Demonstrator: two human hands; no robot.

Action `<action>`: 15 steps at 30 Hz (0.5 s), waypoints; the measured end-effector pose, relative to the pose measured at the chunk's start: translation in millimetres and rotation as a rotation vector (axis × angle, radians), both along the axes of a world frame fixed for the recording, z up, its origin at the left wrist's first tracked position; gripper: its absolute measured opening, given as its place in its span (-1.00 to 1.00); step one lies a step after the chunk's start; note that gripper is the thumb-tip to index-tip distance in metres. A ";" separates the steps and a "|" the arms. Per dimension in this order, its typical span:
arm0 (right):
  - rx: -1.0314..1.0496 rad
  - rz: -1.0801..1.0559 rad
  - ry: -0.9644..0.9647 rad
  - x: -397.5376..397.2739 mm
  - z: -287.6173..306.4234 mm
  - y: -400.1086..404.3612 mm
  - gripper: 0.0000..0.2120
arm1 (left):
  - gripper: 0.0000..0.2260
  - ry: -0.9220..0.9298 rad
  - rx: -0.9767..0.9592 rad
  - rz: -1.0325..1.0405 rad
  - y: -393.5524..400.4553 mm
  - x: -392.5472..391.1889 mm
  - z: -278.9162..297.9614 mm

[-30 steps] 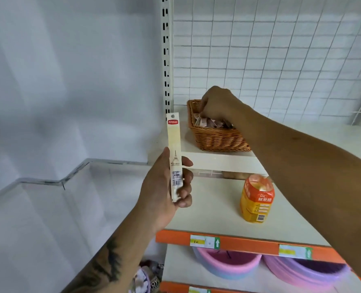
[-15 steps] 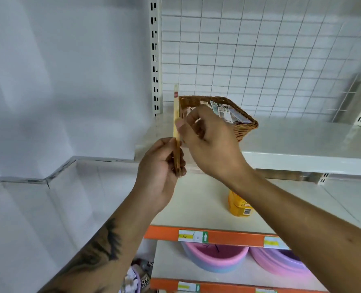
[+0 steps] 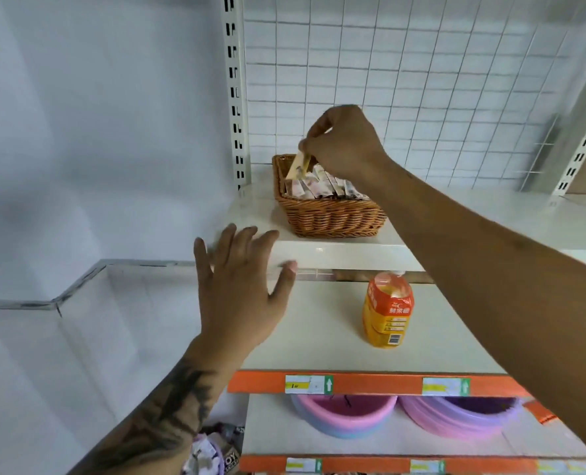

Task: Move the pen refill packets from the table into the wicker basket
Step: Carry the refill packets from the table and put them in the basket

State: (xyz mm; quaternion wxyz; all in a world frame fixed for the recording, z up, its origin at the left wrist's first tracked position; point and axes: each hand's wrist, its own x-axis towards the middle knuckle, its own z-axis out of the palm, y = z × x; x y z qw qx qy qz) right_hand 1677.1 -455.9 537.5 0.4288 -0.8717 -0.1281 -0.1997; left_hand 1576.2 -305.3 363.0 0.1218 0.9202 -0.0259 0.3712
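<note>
A brown wicker basket (image 3: 332, 217) stands on the upper white shelf and holds several pen refill packets (image 3: 319, 188) lying side by side. My right hand (image 3: 344, 142) hovers over the basket's left end and pinches a cream pen refill packet (image 3: 298, 166) by its top; the packet's lower end dips into the basket. My left hand (image 3: 240, 286) is lower, in front of the shelf's edge, with fingers spread and nothing in it.
An orange drink bottle (image 3: 387, 310) stands on the middle shelf (image 3: 319, 330) under my right forearm. Pink and purple tubs (image 3: 346, 416) sit on the shelf below. A white wire grid (image 3: 421, 80) backs the shelves, with a slotted upright (image 3: 236, 97) at left.
My right hand took the packet from my left hand and carried it up over the basket. My left hand let go, spread its fingers and dropped lower.
</note>
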 end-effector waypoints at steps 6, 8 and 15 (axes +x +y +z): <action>-0.551 -0.059 0.144 40.7 -20.0 19.3 -0.77 | -0.47 -0.009 0.090 -0.009 7.9 6.8 -18.1; -0.612 -0.085 0.121 40.6 -23.8 21.6 -0.87 | -0.46 -0.002 0.091 -0.012 7.0 7.5 -18.8; -0.505 -0.090 0.006 19.8 -15.4 8.7 -0.84 | -0.44 0.005 0.130 -0.024 12.2 1.5 -21.8</action>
